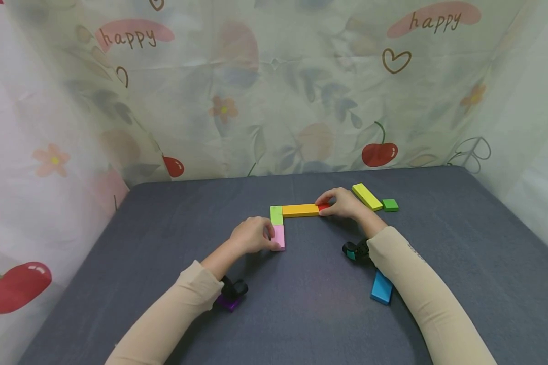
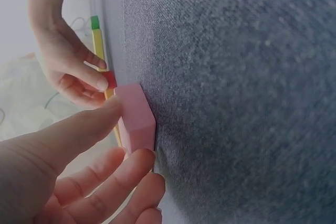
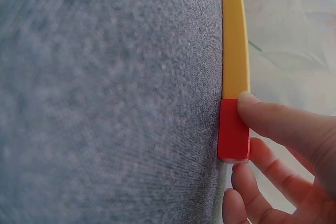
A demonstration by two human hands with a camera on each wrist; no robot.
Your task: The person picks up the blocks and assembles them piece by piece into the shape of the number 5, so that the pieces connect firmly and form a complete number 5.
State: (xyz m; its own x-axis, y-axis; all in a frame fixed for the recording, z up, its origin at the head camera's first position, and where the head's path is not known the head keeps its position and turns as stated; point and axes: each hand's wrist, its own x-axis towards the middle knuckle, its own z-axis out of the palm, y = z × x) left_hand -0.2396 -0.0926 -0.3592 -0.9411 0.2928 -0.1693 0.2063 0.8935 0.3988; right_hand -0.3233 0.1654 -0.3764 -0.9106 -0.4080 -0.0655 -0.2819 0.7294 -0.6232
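Observation:
My left hand (image 1: 251, 234) holds a pink block (image 1: 279, 238) at its side, thumb on one edge and fingertips at its end in the left wrist view. Touching the pink block's far end is a light green block (image 1: 276, 215). From there a long orange block (image 1: 300, 210) runs rightward, forming a corner. At the orange block's right end lies a red block (image 3: 233, 129), its end against the orange one. My right hand (image 1: 341, 203) grips the red block between thumb and fingers. All these blocks lie flat on the dark grey cloth.
Beyond the right hand lie a yellow block (image 1: 367, 196) and a green block (image 1: 390, 205), end near end. A blue block (image 1: 381, 288) is partly under the right sleeve. A purple block (image 1: 229, 303) shows beneath the left wrist camera. A patterned curtain (image 1: 274, 91) encloses the table (image 1: 310, 314).

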